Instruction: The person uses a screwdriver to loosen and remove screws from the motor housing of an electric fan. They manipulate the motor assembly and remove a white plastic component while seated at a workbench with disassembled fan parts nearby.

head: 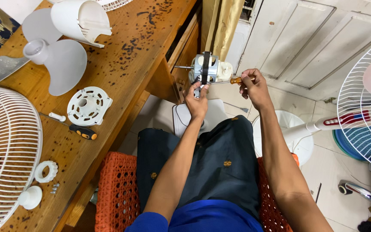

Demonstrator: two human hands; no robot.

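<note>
A fan motor (205, 68) with a metal shaft pointing left sits on top of a white stand, out in front of my knees. My left hand (196, 102) grips the stand neck just below the motor. My right hand (253, 86) holds a screwdriver with an orange handle (236, 80), its shaft pointing left into the motor's side. I sit on an orange woven seat (117, 193).
On the wooden table (121, 64) to my left lie a white fan blade (54, 56), a white motor cover (80, 19), a round white plate (89, 106), a black and orange screwdriver (82, 132), a fan grille (5, 154), plastic nuts and screws. Another fan (366, 116) stands at right.
</note>
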